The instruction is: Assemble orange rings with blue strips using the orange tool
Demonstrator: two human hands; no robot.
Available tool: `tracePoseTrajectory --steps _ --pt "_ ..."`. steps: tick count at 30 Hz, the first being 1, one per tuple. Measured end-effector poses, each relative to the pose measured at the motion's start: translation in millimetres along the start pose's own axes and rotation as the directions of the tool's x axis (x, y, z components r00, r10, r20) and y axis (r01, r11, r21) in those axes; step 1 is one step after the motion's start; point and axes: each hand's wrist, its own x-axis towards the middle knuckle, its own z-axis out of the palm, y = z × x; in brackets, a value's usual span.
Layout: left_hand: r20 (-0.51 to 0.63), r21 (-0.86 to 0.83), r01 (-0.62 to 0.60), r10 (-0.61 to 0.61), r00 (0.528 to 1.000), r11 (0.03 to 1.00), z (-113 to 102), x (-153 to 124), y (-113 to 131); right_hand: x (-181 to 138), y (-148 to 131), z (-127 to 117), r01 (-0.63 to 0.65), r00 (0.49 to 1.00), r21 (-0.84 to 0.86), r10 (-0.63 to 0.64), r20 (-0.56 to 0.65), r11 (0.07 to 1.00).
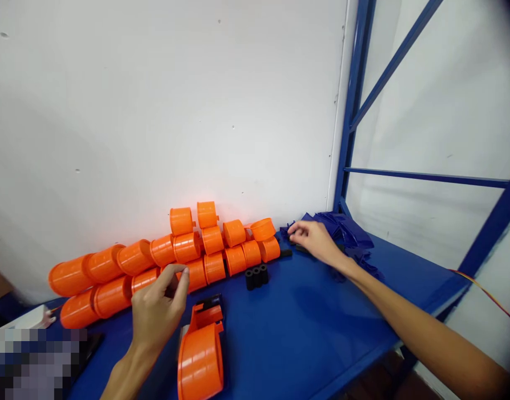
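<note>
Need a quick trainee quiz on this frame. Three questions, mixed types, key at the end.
1. Which hand is nearer the pile of blue pieces?
2. Count: how many black tubes sit side by side in front of the stacked orange parts?
3. True or false: the pile of blue pieces lies to the left of the stacked orange parts in the picture.

Key:
1. The right hand.
2. Three.
3. False; it lies to their right.

A white wall stands behind the blue desk, a blue frame at the desk's right, dark floor below the desk.
</note>
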Motion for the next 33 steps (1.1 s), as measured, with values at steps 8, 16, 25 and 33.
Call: tracePoseTrajectory --steps 8,16,25,33 --pt "0.014 0.025 -0.018 0.017 1.000 1.000 2 0 -1 19 22 15 0.028 0.985 -0.185 0.005 0.172 0.982" --pt "0.040 -0.004 0.024 -0.024 0.999 1.000 3 -3 -4 -7 19 -10 0.095 0.889 0.031 -0.099 0.448 0.995" --pt "0.048 0.007 0.005 -0.005 0.999 1.000 7 -5 -6 -21 -6 31 0.083 0.838 0.299 -0.229 0.495 0.951" --pt "0.063 -0.003 0.001 -0.001 0.998 1.000 8 -5 -5 -20 -4 20 0.053 0.892 0.326 -0.192 0.409 0.944"
